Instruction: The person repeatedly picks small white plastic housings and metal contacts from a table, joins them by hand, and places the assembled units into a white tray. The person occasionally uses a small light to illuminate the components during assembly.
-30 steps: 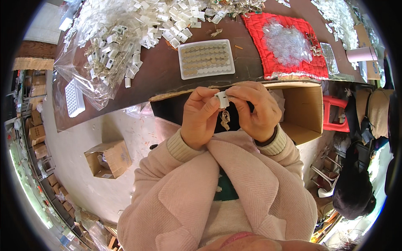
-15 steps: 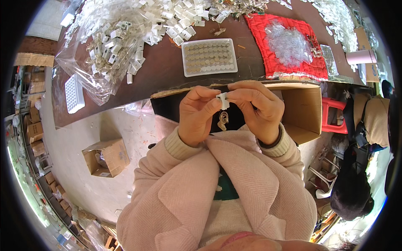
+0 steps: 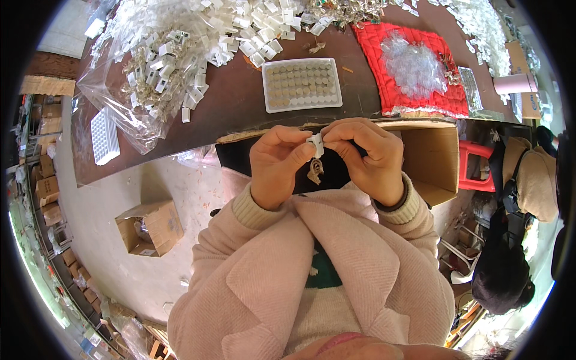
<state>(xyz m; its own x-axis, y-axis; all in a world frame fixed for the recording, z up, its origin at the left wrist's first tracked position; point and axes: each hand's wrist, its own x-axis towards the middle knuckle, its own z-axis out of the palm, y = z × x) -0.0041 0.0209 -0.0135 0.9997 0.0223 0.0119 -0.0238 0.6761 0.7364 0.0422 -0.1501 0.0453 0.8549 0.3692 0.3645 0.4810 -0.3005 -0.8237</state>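
Between my two hands, just in front of the table edge, is a small white plastic case. My left hand is closed in a pinch on its left side, thumb below and fingers above. On the opposite side, the thumb and fingertips of my right hand press together against the case. Whether a tiny part sits in that right pinch is hidden. A coiled, tan-metallic strand, perhaps a chain, dangles under the case. Beyond my hands, a white tray holds rows of round silvery discs.
Loose white cases heap at the back left, partly in a clear bag. Left stands a white gridded tray. Clear plastic pieces lie on red quilted cloth. An open carton sits below the table, beside a red stool.
The white case has turned slightly and shifted a little left between my fingers. Its hanging strand has swung left. Both hands keep their pinch.
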